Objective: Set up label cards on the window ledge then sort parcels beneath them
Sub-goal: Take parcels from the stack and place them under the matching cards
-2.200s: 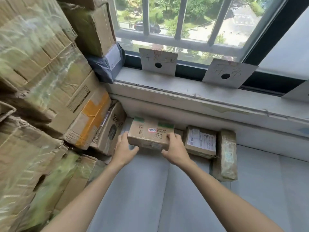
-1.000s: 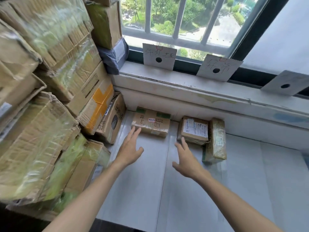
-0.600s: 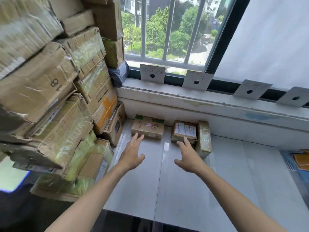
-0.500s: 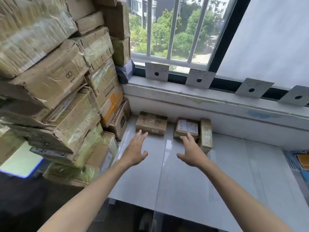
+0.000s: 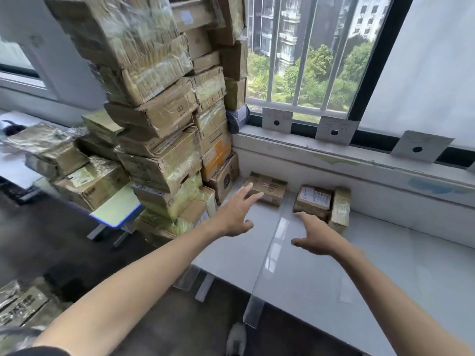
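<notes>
Three grey label cards, each with a black dot, lean against the window on the ledge (image 5: 295,147): the left card (image 5: 277,120), the middle card (image 5: 335,130) and the right card (image 5: 420,149). Below the left card lies a brown parcel with green tape (image 5: 270,188). Below the middle card sit a parcel with a white label (image 5: 313,201) and a narrow taped parcel (image 5: 340,209). My left hand (image 5: 237,211) hovers with spread fingers just in front of the green-taped parcel. My right hand (image 5: 312,235) hangs relaxed over the white table (image 5: 359,265). Both hold nothing.
A tall, leaning stack of taped cardboard boxes (image 5: 159,111) fills the left and reaches the window. More boxes (image 5: 74,170) lie on a low blue-edged desk (image 5: 115,209) further left. The dark floor shows below the table's front edge.
Both hands have let go of the green-taped parcel, left below the left card, and drawn back. The view has swung left and pulled back, bringing the box stack and floor into sight.
</notes>
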`<action>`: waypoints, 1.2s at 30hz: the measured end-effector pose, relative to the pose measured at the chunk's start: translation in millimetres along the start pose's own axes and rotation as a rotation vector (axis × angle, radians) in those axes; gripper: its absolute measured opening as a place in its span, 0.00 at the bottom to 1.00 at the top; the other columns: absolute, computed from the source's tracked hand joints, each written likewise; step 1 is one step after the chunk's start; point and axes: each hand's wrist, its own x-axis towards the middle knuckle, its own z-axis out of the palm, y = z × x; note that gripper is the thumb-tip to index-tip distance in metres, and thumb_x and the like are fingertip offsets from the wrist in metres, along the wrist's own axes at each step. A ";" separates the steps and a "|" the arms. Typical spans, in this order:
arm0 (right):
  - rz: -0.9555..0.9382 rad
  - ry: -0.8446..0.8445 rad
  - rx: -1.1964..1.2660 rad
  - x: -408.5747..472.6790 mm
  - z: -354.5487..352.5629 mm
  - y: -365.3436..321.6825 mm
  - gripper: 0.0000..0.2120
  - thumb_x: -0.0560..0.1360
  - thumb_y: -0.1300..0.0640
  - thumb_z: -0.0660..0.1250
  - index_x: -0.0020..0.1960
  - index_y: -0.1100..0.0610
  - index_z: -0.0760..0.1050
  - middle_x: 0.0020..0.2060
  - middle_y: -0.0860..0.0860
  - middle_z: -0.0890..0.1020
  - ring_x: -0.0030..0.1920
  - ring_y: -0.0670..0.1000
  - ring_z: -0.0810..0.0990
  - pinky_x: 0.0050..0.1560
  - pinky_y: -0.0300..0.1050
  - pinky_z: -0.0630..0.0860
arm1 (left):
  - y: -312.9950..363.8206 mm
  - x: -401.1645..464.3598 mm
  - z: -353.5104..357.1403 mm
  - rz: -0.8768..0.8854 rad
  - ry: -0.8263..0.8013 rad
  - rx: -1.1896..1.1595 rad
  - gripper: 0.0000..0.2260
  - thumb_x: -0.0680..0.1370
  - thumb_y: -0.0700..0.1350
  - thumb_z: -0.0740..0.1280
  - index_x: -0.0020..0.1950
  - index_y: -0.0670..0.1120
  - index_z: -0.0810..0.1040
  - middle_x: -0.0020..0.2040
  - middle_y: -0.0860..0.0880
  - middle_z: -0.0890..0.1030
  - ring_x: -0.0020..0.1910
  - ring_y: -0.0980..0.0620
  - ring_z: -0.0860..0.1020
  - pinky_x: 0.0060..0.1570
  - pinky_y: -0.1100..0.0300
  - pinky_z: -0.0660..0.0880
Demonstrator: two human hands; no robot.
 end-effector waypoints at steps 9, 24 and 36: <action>-0.218 0.019 -0.052 -2.7 9.9 -99.6 0.41 0.75 0.49 0.73 0.80 0.54 0.56 0.77 0.55 0.62 0.75 0.56 0.66 0.72 0.49 0.66 | -40.9 -85.5 -65.2 -0.099 0.074 0.140 0.37 0.76 0.44 0.70 0.80 0.57 0.54 0.82 0.49 0.45 0.80 0.47 0.46 0.78 0.48 0.54; -0.105 0.232 -0.124 11.8 -24.4 -241.9 0.32 0.72 0.46 0.71 0.72 0.52 0.63 0.65 0.55 0.73 0.63 0.59 0.76 0.59 0.54 0.76 | -119.4 -113.8 -176.4 -0.166 -0.006 0.182 0.37 0.76 0.53 0.70 0.79 0.60 0.53 0.81 0.48 0.46 0.80 0.43 0.43 0.77 0.40 0.50; -0.112 0.370 -0.150 26.8 -57.4 -333.6 0.40 0.70 0.47 0.77 0.75 0.54 0.61 0.69 0.57 0.72 0.67 0.58 0.74 0.65 0.57 0.74 | -210.6 -133.4 -274.7 -0.303 -0.232 0.120 0.30 0.79 0.58 0.67 0.77 0.49 0.64 0.77 0.50 0.66 0.73 0.49 0.66 0.71 0.55 0.63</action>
